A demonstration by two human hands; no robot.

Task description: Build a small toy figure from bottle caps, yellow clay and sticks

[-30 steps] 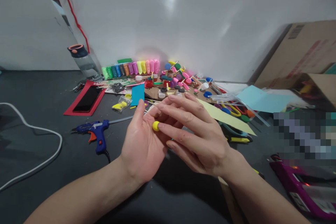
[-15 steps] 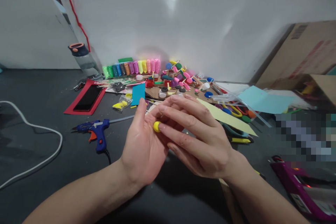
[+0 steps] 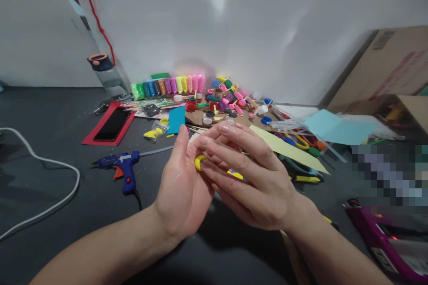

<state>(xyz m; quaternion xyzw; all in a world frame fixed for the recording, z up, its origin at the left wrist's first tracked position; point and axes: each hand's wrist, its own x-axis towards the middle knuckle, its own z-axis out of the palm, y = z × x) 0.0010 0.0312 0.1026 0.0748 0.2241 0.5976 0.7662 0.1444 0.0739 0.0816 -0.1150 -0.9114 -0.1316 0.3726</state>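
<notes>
A small lump of yellow modelling clay (image 3: 199, 162) is held between my two hands above the dark table. It rests on the palm of my left hand (image 3: 183, 187), whose thumb points up and whose fingers curve behind the other hand. My right hand (image 3: 257, 178) lies over it with the fingers bent, and its fingertips press on the clay, covering part of it. Left of my hands is a blue glue gun (image 3: 125, 167) with an orange trigger. Beyond it lies an open plastic bag (image 3: 157, 131) with more yellow clay.
At the back stand clay packets (image 3: 167, 85) in a row, beside many small coloured clay pieces (image 3: 230, 98). A phone (image 3: 113, 124) lies on red paper, near a water bottle (image 3: 109, 78). On the right are yellow paper (image 3: 289, 149), a cardboard box (image 3: 384, 67) and a purple device (image 3: 377, 240).
The yellow clay, rounder before, now shows as a curved band under the right fingertips. My right fingers have shifted slightly, and a yellow patch now shows behind them. The left hand has barely moved.
</notes>
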